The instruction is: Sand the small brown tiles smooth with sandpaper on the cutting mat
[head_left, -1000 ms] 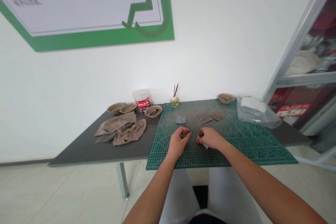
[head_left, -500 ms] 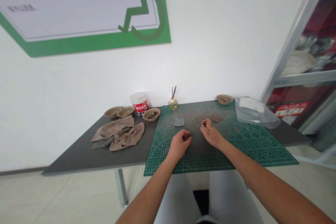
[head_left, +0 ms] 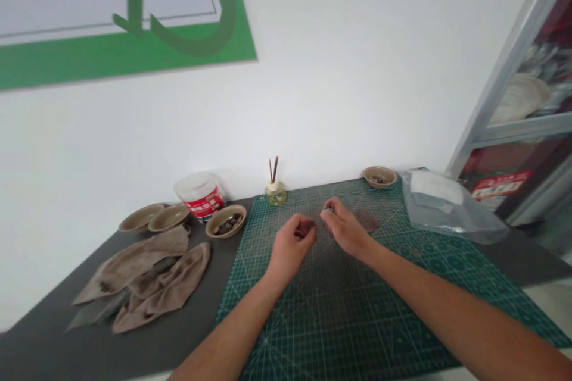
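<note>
My left hand [head_left: 289, 247] is curled above the green cutting mat [head_left: 295, 321]. Inside its closed fingers is a small dark brown piece [head_left: 305, 229], mostly hidden, so its kind is unclear. Just right of it, my right hand [head_left: 347, 231] pinches a small grey piece [head_left: 329, 210] between thumb and fingers. A gap separates the two hands. Beyond my right hand, a flat brown piece [head_left: 367, 221] lies on the mat, which carries a brownish dusty smear around it.
At left stand a bowl of small brown pieces [head_left: 226, 221], a white tub with a red label [head_left: 201, 196], two more bowls [head_left: 142, 217] and crumpled brown cloths [head_left: 161, 292]. A reed diffuser [head_left: 276, 191] stands near the wall. At right are another bowl [head_left: 379, 177] and a clear plastic bag [head_left: 447, 202].
The head view has moved closer and turned a little right. The grey square seen on the mat before no longer shows there; a grey piece is now in my right fingertips. My hands are nearer each other.
</note>
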Demonstrator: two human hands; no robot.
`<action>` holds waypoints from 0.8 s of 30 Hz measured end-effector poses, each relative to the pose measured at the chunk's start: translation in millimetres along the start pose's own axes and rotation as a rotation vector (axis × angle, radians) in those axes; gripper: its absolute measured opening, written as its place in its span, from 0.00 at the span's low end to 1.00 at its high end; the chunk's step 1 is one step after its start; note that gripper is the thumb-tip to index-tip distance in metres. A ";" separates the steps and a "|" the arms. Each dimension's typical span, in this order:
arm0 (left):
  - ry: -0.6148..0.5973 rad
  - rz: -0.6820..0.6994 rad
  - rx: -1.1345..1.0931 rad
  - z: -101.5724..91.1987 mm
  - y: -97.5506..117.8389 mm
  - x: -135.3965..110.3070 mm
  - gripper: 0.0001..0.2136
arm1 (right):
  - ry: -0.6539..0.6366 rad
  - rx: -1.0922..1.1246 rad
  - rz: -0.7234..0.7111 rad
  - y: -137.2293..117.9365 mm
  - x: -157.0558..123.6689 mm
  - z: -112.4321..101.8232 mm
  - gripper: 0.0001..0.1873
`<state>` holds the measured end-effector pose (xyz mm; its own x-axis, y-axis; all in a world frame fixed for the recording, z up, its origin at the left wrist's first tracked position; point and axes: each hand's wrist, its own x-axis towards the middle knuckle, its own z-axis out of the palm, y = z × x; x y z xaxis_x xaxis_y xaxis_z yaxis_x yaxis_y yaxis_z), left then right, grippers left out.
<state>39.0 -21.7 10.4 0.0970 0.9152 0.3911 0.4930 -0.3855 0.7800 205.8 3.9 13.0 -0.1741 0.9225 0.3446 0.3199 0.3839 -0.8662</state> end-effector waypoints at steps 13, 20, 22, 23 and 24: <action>-0.016 -0.058 0.006 -1.7 -25.1 7.1 0.05 | -0.128 0.201 0.076 18.9 -1.2 9.7 0.11; -0.009 -0.030 0.100 -6.2 -22.1 6.2 0.08 | -0.105 0.174 0.102 20.0 -0.7 7.0 0.15; -0.007 -0.027 0.110 -5.5 -21.5 5.5 0.07 | -0.125 0.145 0.087 19.4 -2.3 7.0 0.13; -0.003 -0.026 0.109 -5.0 -21.6 5.3 0.05 | -0.129 0.125 0.071 19.2 -3.3 7.1 0.12; 0.004 -0.025 0.107 -4.5 -21.9 5.0 0.03 | -0.130 0.104 0.050 19.0 -4.3 7.3 0.11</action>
<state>24.8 -9.2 -2.5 0.0802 0.9237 0.3747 0.5849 -0.3480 0.7327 205.8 7.0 -7.6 -0.2811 0.9249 0.2561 0.2343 0.3249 -0.9163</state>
